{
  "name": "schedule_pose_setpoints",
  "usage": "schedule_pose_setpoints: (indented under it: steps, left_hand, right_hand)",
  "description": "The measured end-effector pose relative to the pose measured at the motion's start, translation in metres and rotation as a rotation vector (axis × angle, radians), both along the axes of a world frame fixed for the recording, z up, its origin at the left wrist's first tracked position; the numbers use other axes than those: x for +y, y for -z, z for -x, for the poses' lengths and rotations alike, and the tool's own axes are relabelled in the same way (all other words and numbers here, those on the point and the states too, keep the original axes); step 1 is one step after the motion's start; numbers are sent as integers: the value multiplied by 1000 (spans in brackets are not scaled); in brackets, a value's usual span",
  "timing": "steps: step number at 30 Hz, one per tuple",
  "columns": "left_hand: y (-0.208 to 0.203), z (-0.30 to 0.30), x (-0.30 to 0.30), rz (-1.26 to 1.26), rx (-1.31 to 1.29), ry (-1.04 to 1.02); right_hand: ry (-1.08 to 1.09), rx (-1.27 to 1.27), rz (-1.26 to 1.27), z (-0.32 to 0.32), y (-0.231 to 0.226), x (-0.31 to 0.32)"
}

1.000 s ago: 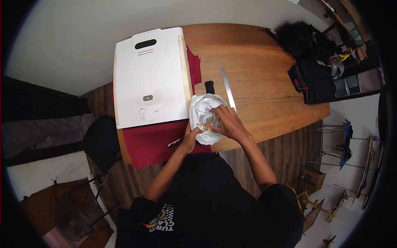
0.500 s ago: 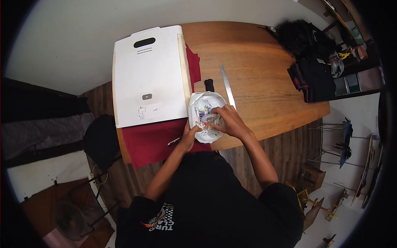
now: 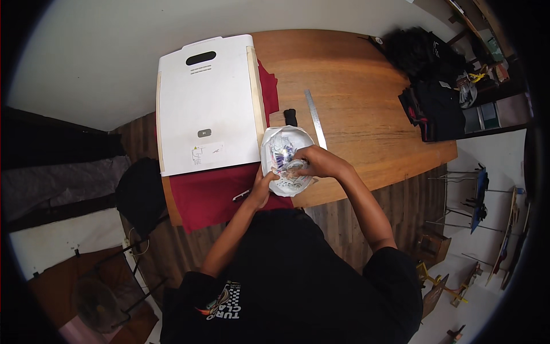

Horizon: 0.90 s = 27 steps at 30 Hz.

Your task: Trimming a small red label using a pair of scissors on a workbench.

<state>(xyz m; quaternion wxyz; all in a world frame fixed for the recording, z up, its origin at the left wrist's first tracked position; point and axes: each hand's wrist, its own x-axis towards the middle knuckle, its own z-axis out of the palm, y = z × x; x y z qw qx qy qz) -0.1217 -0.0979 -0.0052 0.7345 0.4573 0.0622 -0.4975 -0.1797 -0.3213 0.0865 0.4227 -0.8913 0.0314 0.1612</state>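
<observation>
Head view shows me the left hand [image 3: 262,190] pinching the side of the white bowl [image 3: 296,133] by the table's [image 3: 366,114] near edge, right hand [image 3: 319,161] bent into it, fingertip grip unclear, white lettering [image 3: 232,311] on the black shirt [image 3: 321,275].

Left hand [image 3: 261,190]: thumb over the near-left rim of a shallow white dish [image 3: 295,135], gripping it. Right hand [image 3: 322,162]: fingers bent down into the dish, at a small, round, clear-looking object [image 3: 296,167]; grip unclear. Dish sits just beside a large white boxy machine [image 3: 209,109], which rests on maroon cloth [image 3: 209,198]. Beyond dish, on the brown wooden table [image 3: 366,103]: small black bundle [image 3: 290,117], straight silver ruler [image 3: 314,114].
</observation>
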Motion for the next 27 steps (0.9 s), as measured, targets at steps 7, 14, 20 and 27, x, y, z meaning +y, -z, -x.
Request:
schedule_pose_setpoints:
  steps: [7,14,20,27]
  left_hand:
    - [8,-1,0,69,65,-31]
    - [25,-4,8,97,100,-53]
    - [-20,0,-4,31,8,-70]
    - [5,3,-3,25,61,-63]
  right_hand:
    - [-65,-21,-32,-4,6,8]
    - [-81,-110,-54,12,6,17]
    - [-35,-104,-27,16,0,19]
    - [71,-114,-160,4,9,3]
